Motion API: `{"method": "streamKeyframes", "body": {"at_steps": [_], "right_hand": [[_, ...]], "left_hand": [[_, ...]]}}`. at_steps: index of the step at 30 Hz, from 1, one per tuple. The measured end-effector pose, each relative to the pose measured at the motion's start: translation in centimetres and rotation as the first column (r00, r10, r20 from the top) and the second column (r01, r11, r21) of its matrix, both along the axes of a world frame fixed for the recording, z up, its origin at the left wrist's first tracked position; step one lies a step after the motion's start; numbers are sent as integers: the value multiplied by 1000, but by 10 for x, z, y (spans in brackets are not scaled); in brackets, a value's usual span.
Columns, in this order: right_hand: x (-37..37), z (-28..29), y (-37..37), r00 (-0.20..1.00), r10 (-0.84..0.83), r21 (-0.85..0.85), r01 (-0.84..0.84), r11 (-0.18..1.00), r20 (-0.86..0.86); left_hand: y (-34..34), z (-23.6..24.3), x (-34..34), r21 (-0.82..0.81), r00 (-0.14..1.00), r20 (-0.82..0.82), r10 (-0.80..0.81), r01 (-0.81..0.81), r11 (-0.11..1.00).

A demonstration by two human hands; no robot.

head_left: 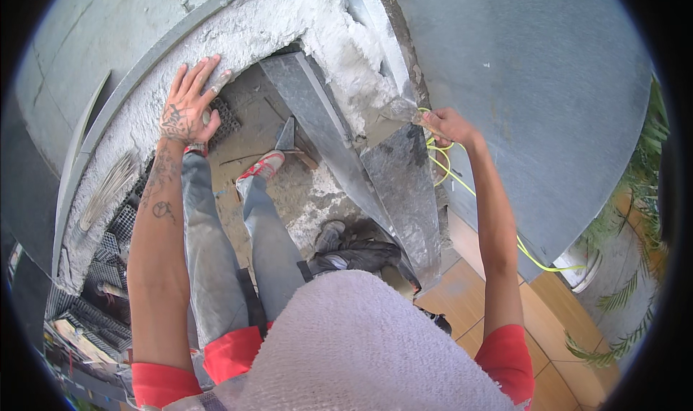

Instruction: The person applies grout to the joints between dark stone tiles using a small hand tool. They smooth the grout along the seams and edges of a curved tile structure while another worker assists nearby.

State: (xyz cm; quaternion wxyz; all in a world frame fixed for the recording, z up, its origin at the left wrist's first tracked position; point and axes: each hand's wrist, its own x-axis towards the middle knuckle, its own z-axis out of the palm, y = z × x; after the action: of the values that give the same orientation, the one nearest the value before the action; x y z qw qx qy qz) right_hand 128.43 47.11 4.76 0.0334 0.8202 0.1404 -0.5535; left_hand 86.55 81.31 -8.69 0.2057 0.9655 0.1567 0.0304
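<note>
My left hand (191,108) lies on the inner edge of a curved band of rough white plaster (155,86), fingers spread, with nothing held. Over at the right, my right hand (449,127) is closed round the short handle of what looks like a brush, its grey, fan-shaped head (399,111) against the plaster corner beside a metal edge strip. The exact kind of head is hard to make out. Yellow-green cord (449,167) hangs in loops just below that hand. On the floor inside the curve lies a trowel (286,135) with a triangular blade.
Grey sheet panels (325,108) slope down inside the curve. A large dark grey surface (527,108) fills the right. At the left are a bundle of thin strands (108,189) on the plaster and black plastic grids (101,267). A dark bag-like item (361,256) lies near my legs.
</note>
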Motion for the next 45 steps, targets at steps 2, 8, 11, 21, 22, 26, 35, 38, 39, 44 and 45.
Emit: {"method": "streamKeyframes", "body": {"at_steps": [2,8,11,21,22,26,35,38,39,44,45], "right_hand": [[-10,-1,-13,998,13,31,-15,999,60],[-29,16,-27,997,-25,58,21,998,77],[-26,25,-44,997,6,32,-9,999,75],[-20,63,-33,990,-62,5,62,998,123],[-17,51,-31,992,-34,29,30,999,123],[-21,9,-16,986,67,31,-73,997,154],[-30,28,7,922,364,-128,-348,929,130],[-30,50,18,909,406,-233,-375,897,100],[-29,55,19,922,374,-275,-334,902,105],[-24,73,10,932,357,-293,-323,900,69],[-20,66,0,940,323,-258,-288,922,107]], "left_hand": [[-1,-2,2,-2,1000,-11,-7,7,1000],[2,2,0,-14,1000,3,-7,7,1000],[1,4,0,-26,1000,16,-10,11,1000],[-1,2,-1,-33,1000,5,5,-5,999],[0,2,-1,-36,1000,10,3,-3,999],[0,1,-1,-26,1000,9,5,-5,1000],[2,-3,-3,7,1000,3,3,-3,1000],[0,-2,-1,-3,1000,1,8,-8,1000],[-1,0,-2,-9,1000,3,6,-6,1000],[-4,3,-9,-45,1000,20,12,-11,999],[-4,3,-7,-42,1000,1,8,-8,999]]}}
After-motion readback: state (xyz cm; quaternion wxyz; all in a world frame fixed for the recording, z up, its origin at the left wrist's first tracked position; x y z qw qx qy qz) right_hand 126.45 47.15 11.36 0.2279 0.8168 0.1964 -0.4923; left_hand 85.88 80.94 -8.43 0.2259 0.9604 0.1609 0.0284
